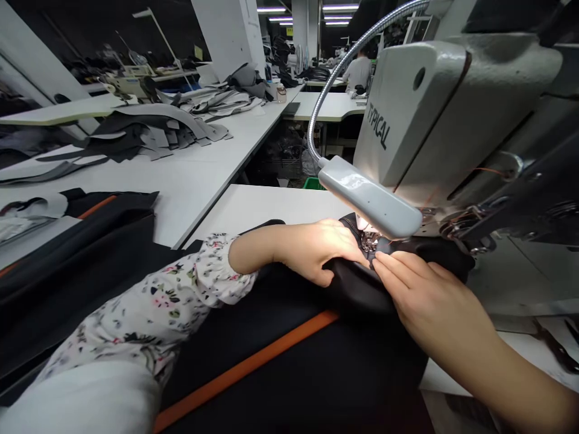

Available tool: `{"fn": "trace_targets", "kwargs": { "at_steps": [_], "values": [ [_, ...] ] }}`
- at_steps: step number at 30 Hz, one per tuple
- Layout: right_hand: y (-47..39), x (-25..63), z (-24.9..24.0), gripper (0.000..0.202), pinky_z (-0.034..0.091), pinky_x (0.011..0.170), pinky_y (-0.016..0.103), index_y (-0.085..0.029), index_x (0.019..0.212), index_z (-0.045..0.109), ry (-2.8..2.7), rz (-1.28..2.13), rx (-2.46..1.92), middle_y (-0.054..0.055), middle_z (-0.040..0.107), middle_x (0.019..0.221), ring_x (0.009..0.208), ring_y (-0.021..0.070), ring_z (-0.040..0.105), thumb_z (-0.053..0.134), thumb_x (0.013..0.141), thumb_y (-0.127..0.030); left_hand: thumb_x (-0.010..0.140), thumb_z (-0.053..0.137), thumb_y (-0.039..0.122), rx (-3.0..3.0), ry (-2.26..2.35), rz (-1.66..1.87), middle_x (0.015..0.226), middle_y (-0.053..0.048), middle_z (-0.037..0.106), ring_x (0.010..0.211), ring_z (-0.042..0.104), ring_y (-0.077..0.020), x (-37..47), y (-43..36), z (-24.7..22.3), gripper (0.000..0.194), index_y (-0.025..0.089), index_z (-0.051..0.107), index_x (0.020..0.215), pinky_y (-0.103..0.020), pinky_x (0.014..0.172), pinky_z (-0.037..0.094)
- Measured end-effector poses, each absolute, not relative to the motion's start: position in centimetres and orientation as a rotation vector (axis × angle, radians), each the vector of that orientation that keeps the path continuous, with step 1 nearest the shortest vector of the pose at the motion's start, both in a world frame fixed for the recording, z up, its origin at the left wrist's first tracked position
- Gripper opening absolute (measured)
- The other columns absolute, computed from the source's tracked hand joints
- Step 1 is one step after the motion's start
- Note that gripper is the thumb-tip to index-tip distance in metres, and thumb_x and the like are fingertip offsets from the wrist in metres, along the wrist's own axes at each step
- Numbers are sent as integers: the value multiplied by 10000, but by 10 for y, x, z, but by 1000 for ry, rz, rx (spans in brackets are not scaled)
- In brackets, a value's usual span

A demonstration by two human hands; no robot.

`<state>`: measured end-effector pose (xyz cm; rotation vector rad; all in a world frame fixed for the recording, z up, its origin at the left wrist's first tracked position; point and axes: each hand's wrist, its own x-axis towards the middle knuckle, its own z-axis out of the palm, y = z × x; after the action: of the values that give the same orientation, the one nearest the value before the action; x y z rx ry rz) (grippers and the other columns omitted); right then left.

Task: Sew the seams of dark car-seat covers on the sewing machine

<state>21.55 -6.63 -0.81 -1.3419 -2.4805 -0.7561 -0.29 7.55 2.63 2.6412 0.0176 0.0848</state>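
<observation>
far left of the left hand: another black panel (90, 265) with an orange stripe (96, 207), lying on the bench (212, 163). beyond it, farther out from that hand, grey and black cut pieces (158, 129) in a loose heap.

left hand (325, 244): palm down on the black workpiece (362, 361), thumb spread from the fingers, fingertips just beside the presser foot (370, 241). can't tell if it grips a fold underneath. workpiece sits under both hands, bulging between them; orange strip (253, 366) runs diagonally across it, on the near side of the left hand.

lamp (371, 196) hangs just beyond the fingertips, lighting the foot.

right hand (420, 289): fingers straight, laid on the workpiece beside the foot; thumb hidden, so can't tell if it pinches. sewing machine (411, 114) stands beyond it.

my read on doing it well: layers flat at the foot, both hands steering lightly, no tugging. fingertips are near the foot, so mind them. smooth that bulge or it may pucker. leave slack by the left hand so the weight doesn't drag.
</observation>
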Motion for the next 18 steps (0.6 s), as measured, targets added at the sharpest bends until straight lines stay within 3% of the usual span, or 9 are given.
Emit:
{"fn": "trace_targets", "kwargs": {
  "at_steps": [7,13,18],
  "values": [
    [-66,220,-10,374,409,738,384,-153,1027,726,-2493,-766,-1346,51,785,1083,926,228,643,422,917,35,928,520,87,2685,-28,161,1324,-94,723,1266,623,-253,-1,81,12,430,152,688,1319,-377,1170,407],
    [-60,228,-20,405,457,819,399,-78,1218,683,-2490,-745,-1327,65,767,1185,1013,238,640,442,917,47,1008,515,210,2638,97,176,1173,-93,751,1125,661,-237,-6,76,11,247,196,653,1212,-367,1091,435],
    [-57,236,-28,447,505,865,436,-70,1293,649,-2473,-706,-1303,80,743,1281,1111,263,636,449,909,41,1042,508,229,2743,116,328,1193,-83,756,1126,672,-223,-9,65,2,254,215,657,1247,-360,1055,439]
  ]
}}
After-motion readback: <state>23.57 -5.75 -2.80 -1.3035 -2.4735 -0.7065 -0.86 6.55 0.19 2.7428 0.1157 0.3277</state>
